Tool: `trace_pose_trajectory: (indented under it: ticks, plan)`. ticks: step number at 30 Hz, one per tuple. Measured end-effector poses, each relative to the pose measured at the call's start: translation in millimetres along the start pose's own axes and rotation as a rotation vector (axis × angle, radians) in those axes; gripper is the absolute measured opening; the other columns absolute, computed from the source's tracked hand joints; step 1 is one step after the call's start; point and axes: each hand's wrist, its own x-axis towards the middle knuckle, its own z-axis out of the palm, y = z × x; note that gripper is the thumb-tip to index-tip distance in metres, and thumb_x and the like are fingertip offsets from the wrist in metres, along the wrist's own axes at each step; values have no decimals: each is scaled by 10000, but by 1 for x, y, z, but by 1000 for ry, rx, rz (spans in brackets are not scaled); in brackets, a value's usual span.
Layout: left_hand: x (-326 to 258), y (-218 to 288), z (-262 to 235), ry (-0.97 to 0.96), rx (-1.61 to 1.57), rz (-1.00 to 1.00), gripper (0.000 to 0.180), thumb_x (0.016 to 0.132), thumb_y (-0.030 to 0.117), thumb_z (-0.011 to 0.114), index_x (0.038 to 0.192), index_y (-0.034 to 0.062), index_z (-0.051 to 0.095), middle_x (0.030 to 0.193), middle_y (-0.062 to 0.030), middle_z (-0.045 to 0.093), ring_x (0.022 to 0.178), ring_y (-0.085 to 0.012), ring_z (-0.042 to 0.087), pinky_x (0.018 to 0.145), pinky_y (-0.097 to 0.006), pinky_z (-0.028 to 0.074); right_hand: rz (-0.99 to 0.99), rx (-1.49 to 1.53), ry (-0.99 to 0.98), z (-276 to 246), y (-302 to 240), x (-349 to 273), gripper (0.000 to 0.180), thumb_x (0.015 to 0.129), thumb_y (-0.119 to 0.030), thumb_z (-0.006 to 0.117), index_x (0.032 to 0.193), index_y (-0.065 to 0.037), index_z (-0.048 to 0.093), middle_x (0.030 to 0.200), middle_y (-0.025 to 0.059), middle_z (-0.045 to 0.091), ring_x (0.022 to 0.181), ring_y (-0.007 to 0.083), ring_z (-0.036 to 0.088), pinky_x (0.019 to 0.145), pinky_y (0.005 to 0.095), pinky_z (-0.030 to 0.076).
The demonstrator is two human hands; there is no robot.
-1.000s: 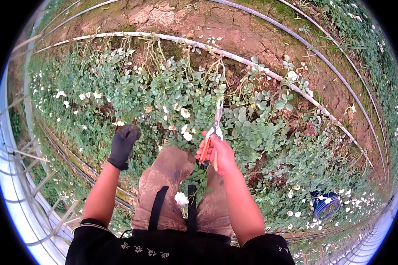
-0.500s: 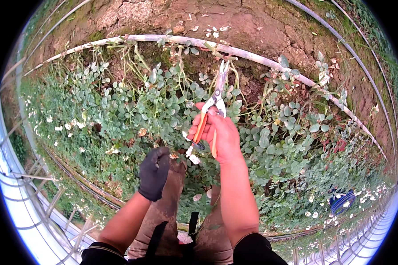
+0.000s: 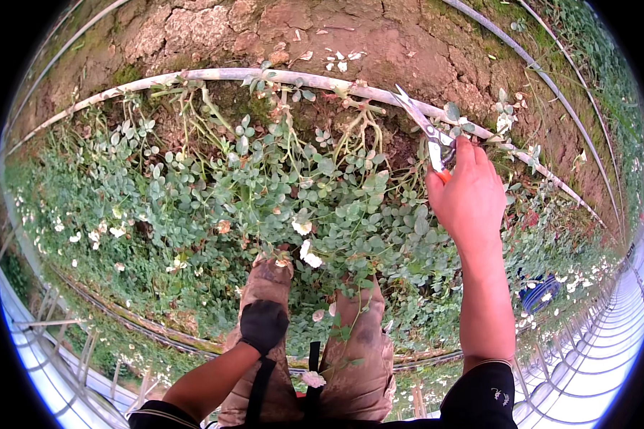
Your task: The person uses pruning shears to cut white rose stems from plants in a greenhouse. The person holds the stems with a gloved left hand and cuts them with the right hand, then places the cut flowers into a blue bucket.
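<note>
My bare right hand [image 3: 472, 189] grips a pair of pruning shears [image 3: 431, 132] with orange handles, reaching over the right part of the rose bushes [image 3: 350, 193]. The blades are parted and point up and left, near the pale pipe [image 3: 300, 77] along the bed's far edge. My left hand [image 3: 263, 325], in a black glove, is closed just in front of my left leg. Its fingers are curled under, so anything in them is hidden. A white rose [image 3: 310, 255] blooms ahead of my knees, and a pale pink rose [image 3: 313, 379] is between my thighs.
Bare woody stems [image 3: 365, 129] rise near the far pipe. Beyond it lies cracked brown soil [image 3: 379, 43] with scattered white petals [image 3: 342, 61]. At the right, a blue round object [image 3: 539, 293] sits among the leaves. Black tubing [image 3: 157, 336] runs along the near side.
My right hand has carried the shears rightward from the middle stems. My left hand has drawn back toward my body, down onto my left leg. The view has shifted slightly.
</note>
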Motion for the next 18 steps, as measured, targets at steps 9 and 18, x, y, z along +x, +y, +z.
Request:
trace_pose_trajectory:
  ticks: [9, 18]
  plan:
    - [0, -11, 9, 37, -39, 40, 144, 766, 229, 563, 674, 125, 602, 717, -65, 594, 734, -277, 580, 667, -445, 432, 618, 1907, -707, 54, -45, -70, 383, 955, -246, 507, 1234, 15, 517, 853, 76, 621, 753, 203, 650, 659, 331, 545]
    - [-2, -13, 11, -37, 49, 22, 162, 773, 242, 558, 670, 124, 598, 716, -69, 591, 728, -272, 584, 662, -448, 437, 211, 2830, -760, 113, -105, -52, 611, 873, -407, 502, 1280, 48, 468, 912, 146, 608, 825, 319, 606, 771, 502, 515]
